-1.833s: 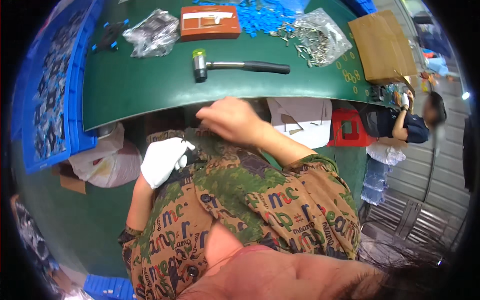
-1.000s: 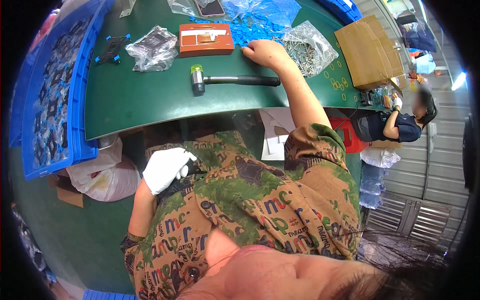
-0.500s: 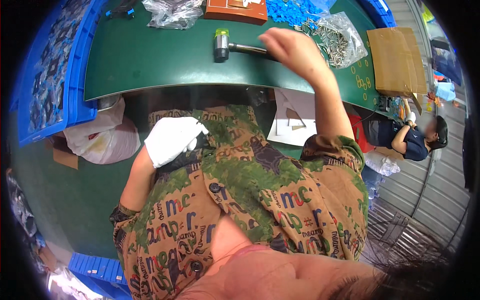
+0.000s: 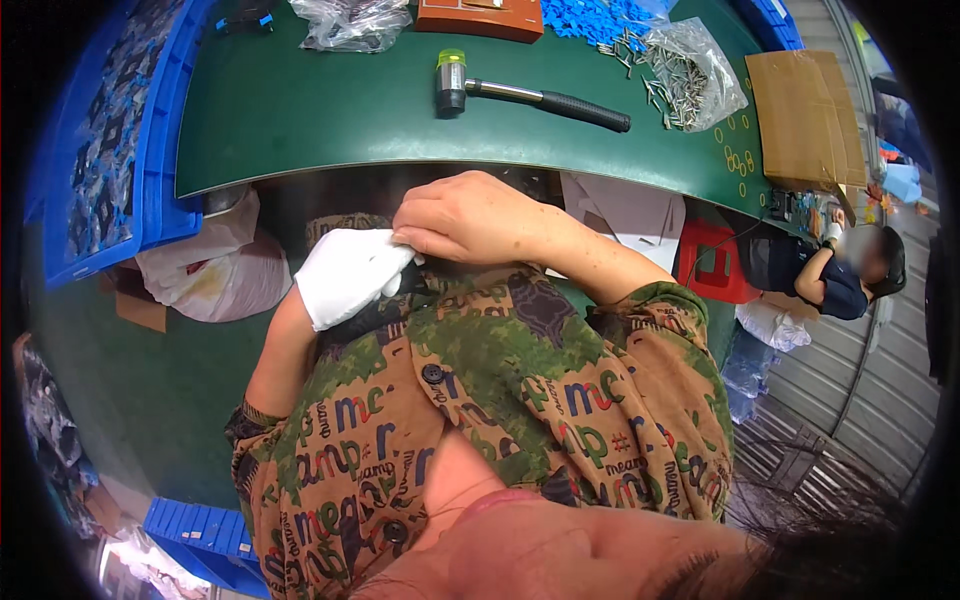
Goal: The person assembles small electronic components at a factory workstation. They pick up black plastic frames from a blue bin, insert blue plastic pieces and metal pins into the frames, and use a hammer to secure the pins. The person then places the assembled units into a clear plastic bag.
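Observation:
My left hand (image 4: 352,280), in a white glove, is held in front of my body with its fingers curled round something dark, mostly hidden. Bare, my right hand (image 4: 462,218) meets it, thumb and fingers drawn together at the gloved fingertips. Whatever lies between those fingers is too small or covered to make out. Beyond both hands, on the green table (image 4: 320,120), lies a mallet (image 4: 540,97) with a silver head, a yellow-green face and a black grip; neither hand touches it.
Small metal pins (image 4: 682,85) spill from a clear bag beside blue pieces (image 4: 590,22). Yellow rings (image 4: 738,160) lie near a cardboard box (image 4: 806,120). At left stands a blue crate (image 4: 150,215) of bagged dark parts. A co-worker (image 4: 825,270) is at the far right.
My right hand has come back from above the mallet's handle and the pins to my left hand. The mallet's grip now shows. My left hand has stayed nearly still.

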A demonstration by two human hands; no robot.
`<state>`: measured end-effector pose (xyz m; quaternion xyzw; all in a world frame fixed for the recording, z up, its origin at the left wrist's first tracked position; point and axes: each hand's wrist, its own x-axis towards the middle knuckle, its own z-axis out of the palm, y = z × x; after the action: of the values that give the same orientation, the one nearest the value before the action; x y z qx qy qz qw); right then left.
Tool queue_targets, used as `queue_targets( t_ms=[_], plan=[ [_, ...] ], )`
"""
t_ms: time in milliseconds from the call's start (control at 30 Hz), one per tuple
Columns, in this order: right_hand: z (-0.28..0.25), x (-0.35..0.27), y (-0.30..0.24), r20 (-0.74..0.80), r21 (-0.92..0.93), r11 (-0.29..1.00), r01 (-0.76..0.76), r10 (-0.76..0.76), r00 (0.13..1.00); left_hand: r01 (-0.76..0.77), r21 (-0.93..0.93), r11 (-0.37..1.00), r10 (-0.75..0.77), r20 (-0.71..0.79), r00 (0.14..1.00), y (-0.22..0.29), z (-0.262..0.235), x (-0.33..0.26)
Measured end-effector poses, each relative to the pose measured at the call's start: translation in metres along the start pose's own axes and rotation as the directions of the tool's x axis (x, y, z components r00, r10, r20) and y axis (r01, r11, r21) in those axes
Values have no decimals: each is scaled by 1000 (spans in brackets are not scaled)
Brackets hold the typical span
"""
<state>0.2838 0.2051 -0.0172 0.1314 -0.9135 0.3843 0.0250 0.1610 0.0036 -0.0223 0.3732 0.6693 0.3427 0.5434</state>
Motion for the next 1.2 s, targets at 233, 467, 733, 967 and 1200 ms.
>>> queue_targets(
  t_ms=[233,467,733,967,1200],
  plan=[
    [-13,-2,3,119,50,998,34,-40,992,-61,6,998,61,-9,998,-5,2,3],
    [-20,-7,3,178,109,985,-133,112,978,-106,1,994,106,-13,994,-3,3,1],
    [-6,-20,-5,115,180,957,-230,212,971,-96,-38,995,94,-40,995,-1,5,-1],
    [-8,-18,-6,210,172,955,-243,206,956,-51,-6,999,51,-15,999,2,5,-2],
    [-14,-14,-11,306,108,973,-206,164,938,-129,48,990,129,20,992,-9,11,-2]
  ],
)
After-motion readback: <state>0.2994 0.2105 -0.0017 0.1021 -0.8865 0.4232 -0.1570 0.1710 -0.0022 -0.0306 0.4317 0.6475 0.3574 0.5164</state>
